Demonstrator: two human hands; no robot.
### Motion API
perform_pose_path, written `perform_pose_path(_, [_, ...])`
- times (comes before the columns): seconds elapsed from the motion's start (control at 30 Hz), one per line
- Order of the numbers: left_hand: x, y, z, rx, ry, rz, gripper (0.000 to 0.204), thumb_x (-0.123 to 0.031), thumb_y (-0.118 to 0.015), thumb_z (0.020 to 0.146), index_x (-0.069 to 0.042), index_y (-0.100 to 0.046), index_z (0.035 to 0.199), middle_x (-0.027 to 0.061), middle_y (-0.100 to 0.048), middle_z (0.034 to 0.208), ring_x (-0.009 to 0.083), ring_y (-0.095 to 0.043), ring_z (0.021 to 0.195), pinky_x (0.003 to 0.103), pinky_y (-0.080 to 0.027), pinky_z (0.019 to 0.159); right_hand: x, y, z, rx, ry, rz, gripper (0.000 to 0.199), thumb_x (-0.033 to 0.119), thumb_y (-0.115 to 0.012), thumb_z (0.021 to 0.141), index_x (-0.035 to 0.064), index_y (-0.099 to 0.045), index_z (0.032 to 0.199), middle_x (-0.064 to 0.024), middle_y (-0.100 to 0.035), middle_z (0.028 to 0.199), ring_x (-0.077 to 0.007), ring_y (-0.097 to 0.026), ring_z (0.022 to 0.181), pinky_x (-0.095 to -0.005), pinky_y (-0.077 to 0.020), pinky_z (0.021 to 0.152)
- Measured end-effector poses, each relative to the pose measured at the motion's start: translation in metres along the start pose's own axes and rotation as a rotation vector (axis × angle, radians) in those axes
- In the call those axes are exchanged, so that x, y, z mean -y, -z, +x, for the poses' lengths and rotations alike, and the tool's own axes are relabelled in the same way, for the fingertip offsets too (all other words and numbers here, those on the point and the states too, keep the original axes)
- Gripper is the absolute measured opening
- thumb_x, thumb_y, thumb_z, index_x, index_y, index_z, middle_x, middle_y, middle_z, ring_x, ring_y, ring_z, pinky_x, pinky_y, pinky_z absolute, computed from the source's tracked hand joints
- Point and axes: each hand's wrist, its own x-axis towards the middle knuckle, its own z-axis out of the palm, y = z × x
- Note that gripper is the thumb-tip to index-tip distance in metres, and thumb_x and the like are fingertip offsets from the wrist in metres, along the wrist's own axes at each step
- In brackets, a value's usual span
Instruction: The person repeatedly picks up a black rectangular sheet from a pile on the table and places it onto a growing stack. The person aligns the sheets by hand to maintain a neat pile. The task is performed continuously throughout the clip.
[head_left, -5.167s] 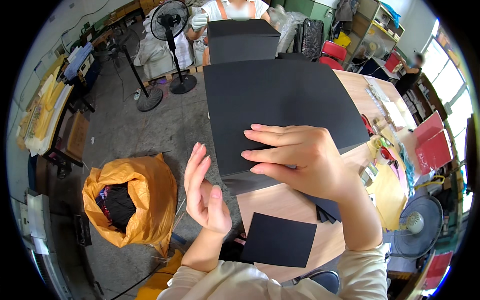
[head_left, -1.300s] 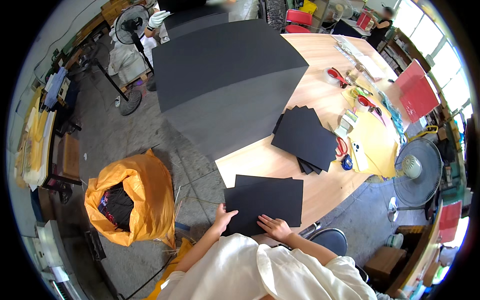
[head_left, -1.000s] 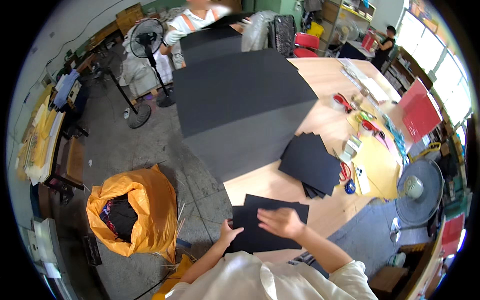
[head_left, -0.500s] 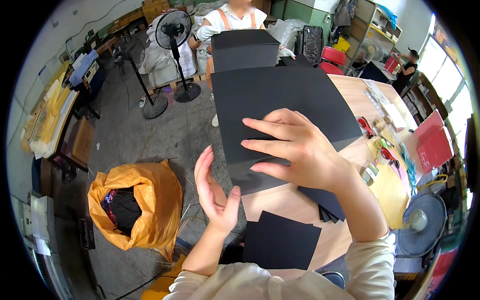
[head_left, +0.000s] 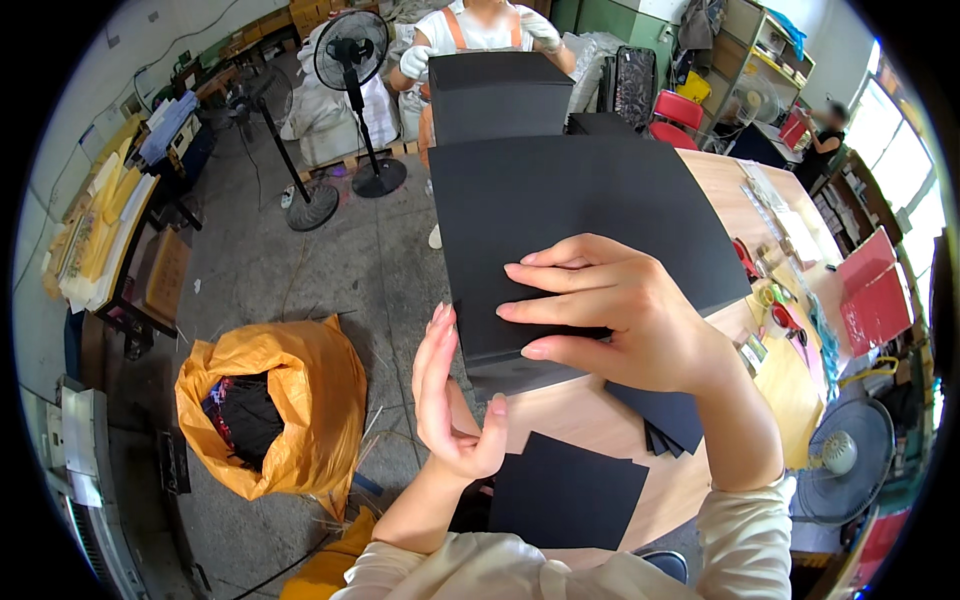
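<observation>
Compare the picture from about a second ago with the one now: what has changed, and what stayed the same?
The left hand has let go of the flat black rectangular sheets and moved forward, open beside the near left corner of the big block-shaped black stack. The right hand has moved forward from above those sheets to above that corner. The sheets, stack and orange plastic sack stayed put.

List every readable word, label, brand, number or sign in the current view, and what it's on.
None can be read.
Large black stack: no print visible on its top.
Loose black sheets near the person's body: no print visible on the upper faces.
Orange bag: no lettering visible on the side shown.
Small white-and-green item on the table: any print is too small to read.
</observation>
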Motion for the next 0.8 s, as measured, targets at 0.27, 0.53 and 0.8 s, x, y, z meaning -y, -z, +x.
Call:
perform_pose_path(0.27, [-0.005,-0.008,0.019,0.024,-0.044,0.153,0.073,-0.005,-0.061,0.076,0.011,-0.037,0.143,0.0319,-0.042,0.144,0.0455,-0.040,0.136,0.054,-0.026,0.115,-0.004,0.005,0.002,0.046,-0.140,0.245,0.028,0.014,-0.074,0.082,0.0038,-0.075,0.107,-0.0158,-0.071,0.113,-0.0310,-0.062,0.106,-0.0385,-0.0493,0.091])
perform_pose_path(0.53, [-0.002,-0.008,0.019,0.112,-0.035,0.228,0.081,-0.019,-0.066,0.084,0.010,-0.026,0.148,0.0324,-0.030,0.150,0.0420,-0.031,0.140,0.051,-0.023,0.115,-0.010,0.004,0.000,0.023,-0.139,0.284,0.026,0.015,-0.071,0.084,0.0014,-0.075,0.106,-0.0176,-0.071,0.112,-0.0315,-0.062,0.105,-0.0387,-0.0486,0.092])
perform_pose_path(0.8, [-0.005,-0.013,0.021,0.053,-0.042,0.212,0.077,-0.010,-0.063,0.077,0.012,-0.033,0.145,0.0326,-0.040,0.144,0.0460,-0.039,0.136,0.056,-0.025,0.114,-0.011,0.003,0.000,0.003,-0.126,0.278,0.026,0.015,-0.071,0.083,0.0012,-0.075,0.106,-0.0179,-0.071,0.111,-0.0320,-0.063,0.105,-0.0389,-0.0491,0.092])
